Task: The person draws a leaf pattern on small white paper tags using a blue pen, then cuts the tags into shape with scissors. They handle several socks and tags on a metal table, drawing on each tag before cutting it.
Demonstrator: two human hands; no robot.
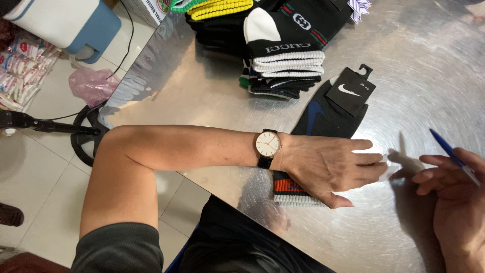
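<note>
one head view — looking steeply down, close over the metal table (202, 96).

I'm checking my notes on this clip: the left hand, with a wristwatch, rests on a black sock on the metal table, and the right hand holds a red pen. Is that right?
Not quite: the pen in the right hand is blue, not red, as the head view shows. The rest holds: the left hand, with a wristwatch, rests on a black sock on the metal table.

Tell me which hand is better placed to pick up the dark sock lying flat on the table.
Left. The left hand already rests palm-down on the dark sock, covering its striped cuff. The right hand sits off to the side on bare table and holds a blue pen, so it seems less free.
</note>
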